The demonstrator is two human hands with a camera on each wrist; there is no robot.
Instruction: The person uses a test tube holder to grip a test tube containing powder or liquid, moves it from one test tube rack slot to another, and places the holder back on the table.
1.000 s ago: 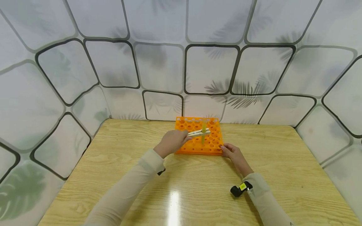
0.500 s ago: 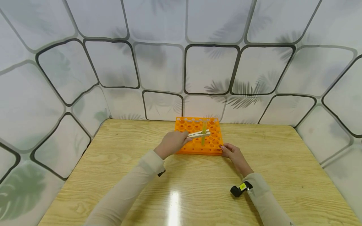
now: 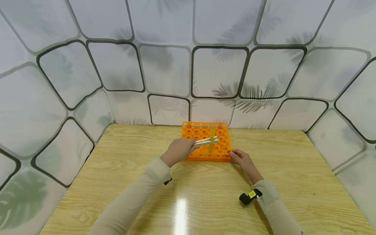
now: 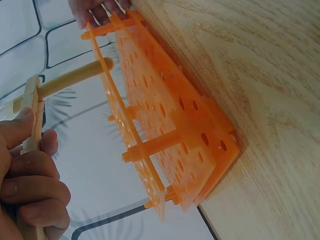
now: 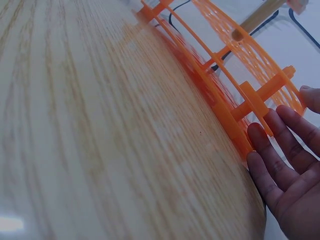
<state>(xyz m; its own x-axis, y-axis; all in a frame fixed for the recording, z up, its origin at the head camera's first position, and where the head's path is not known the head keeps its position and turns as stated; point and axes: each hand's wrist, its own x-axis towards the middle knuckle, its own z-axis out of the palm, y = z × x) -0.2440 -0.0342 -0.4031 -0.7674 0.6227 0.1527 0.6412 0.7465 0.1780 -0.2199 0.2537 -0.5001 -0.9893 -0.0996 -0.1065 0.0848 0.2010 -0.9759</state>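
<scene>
My left hand (image 3: 180, 150) grips a wooden test tube clamp (image 4: 35, 112) by its handle. The clamp's far end pinches a test tube (image 3: 212, 133) of yellow liquid, upright over the right half of an orange test tube rack (image 3: 192, 130). In the left wrist view, the tube's rounded bottom meets the rack's top plate; I cannot tell whether it is in a hole. My right hand (image 5: 295, 175) holds the rack's near right corner, thumb at the top plate and fingertips against the side.
The rack stands on a wooden table (image 3: 188, 189), near its back edge. Behind and to both sides rises a white patterned curtain (image 3: 167, 71). A small black camera (image 3: 246, 197) is strapped to the right wrist.
My left hand, the clamp and the test tube have shifted slightly down and nearer to me in the head view. The right hand and the rack have stayed put.
</scene>
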